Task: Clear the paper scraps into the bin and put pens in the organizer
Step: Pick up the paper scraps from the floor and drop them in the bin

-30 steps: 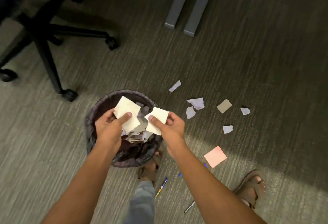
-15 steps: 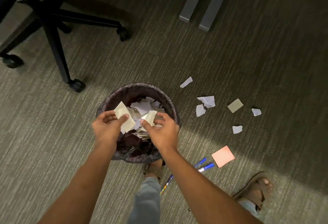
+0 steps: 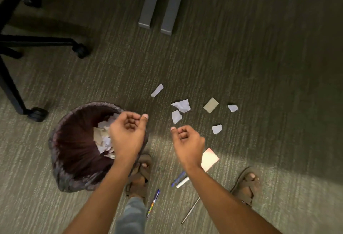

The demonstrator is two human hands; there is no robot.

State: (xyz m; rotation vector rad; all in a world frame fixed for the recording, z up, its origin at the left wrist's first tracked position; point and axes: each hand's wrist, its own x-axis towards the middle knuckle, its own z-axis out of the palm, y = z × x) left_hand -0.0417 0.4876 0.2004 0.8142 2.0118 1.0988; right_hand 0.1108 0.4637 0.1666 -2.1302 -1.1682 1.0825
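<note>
A round dark bin stands on the carpet at lower left with torn paper inside. My left hand hovers over the bin's right rim, fingers loosely curled, holding nothing. My right hand is to the right of the bin, also curled and empty. White scraps, a tan square and a pink note lie on the floor beyond and beside my right hand. Blue pens, a patterned pen and a thin pen lie near my feet.
An office chair base with castors stands at the left. Two grey desk legs rise at the top centre. My sandalled feet stand beside the bin and at the right. No organizer is in view.
Both hands held paper pieces over the bin; the pieces are now in the bin and both hands have lifted away to the right, empty.
</note>
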